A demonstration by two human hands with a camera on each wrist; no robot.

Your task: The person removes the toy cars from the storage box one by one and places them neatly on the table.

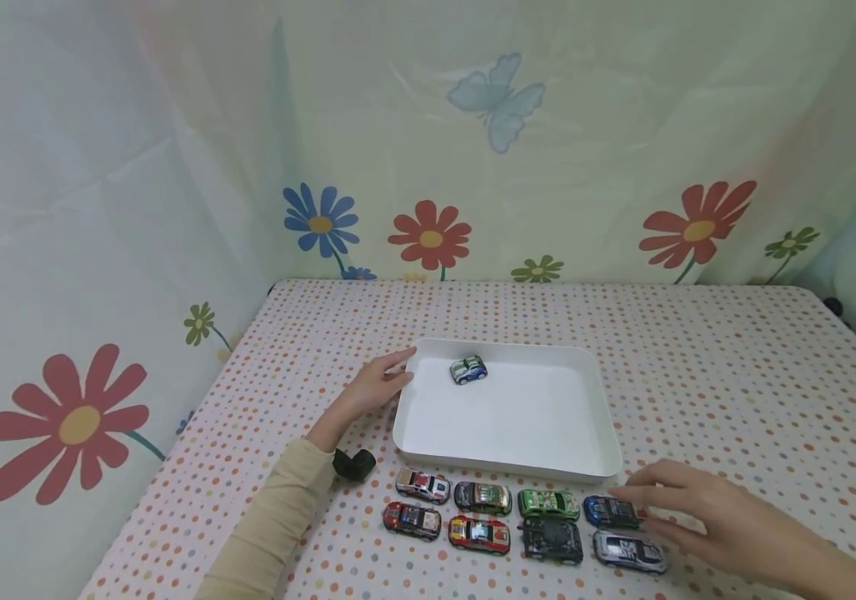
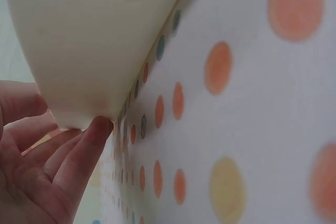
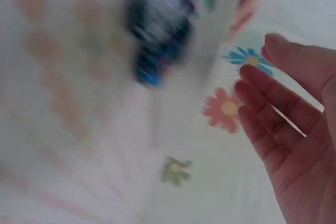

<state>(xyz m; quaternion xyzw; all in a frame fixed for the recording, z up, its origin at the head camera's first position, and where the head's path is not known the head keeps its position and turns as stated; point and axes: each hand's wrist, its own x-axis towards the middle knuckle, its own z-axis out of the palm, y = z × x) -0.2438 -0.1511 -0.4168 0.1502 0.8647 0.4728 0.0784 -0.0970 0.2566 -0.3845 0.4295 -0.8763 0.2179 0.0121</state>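
A shallow white tray (image 1: 503,417) lies on the dotted cloth, holding a small green, white and blue toy car (image 1: 468,369) near its far left corner. My left hand (image 1: 371,387) touches the outside of that corner with extended fingers; the left wrist view shows its fingertips against the tray wall (image 2: 94,40). My right hand (image 1: 705,512) hovers beside a blue toy car (image 1: 612,511) and a silver toy car (image 1: 628,552). In the right wrist view, the fingers (image 3: 273,98) are loosely bent with nothing between them; the cars there are blurred.
More toy cars stand in two rows before the tray, including a green car (image 1: 548,503), a black car (image 1: 552,539) and a red-yellow car (image 1: 479,534). A black object (image 1: 354,465) sits by the left wrist. A flowered curtain (image 1: 578,167) hangs behind the table.
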